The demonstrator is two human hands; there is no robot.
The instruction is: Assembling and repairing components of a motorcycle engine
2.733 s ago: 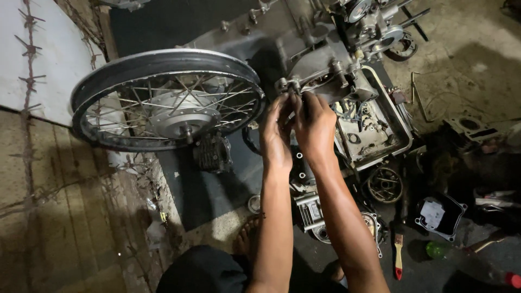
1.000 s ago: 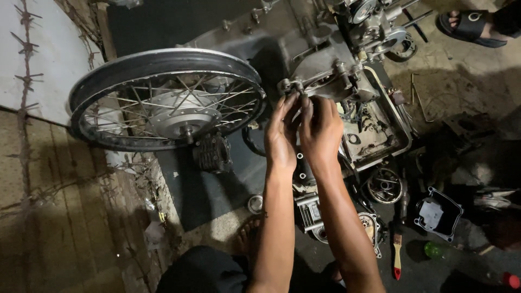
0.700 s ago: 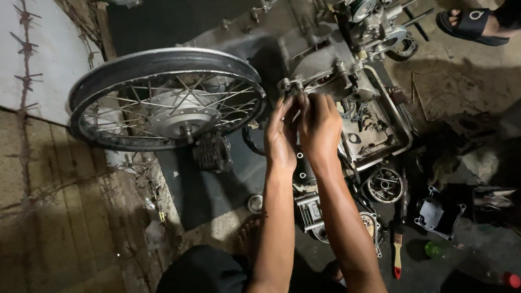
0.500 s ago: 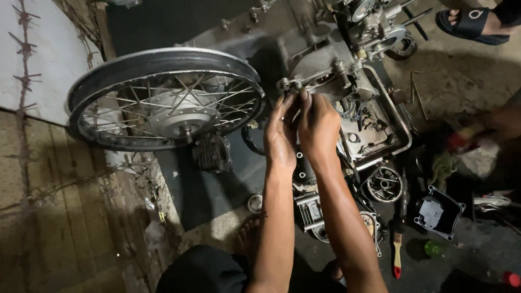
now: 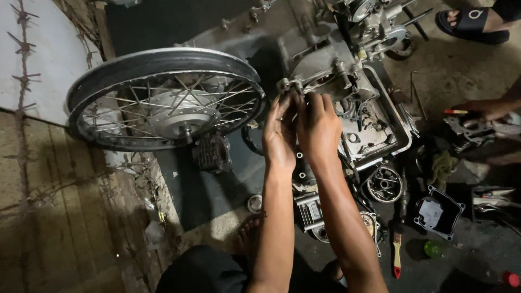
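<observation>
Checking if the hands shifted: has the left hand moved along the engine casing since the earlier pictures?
No. The left hand stays at the same fitting on the engine casing, beside the spoked wheel.

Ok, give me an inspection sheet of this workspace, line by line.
Surface: dark mat on a dirty concrete floor.
Job's things: engine case, metal fitting at the fingertips.
Clutter: spoked wheel, cylinder, brush, black cover, green cap.
Grippers: left hand and right hand together pinch the fitting.
Cables: wires in the open case.
Surroundings: another person's hand and sandalled foot; wall on the left.
</observation>
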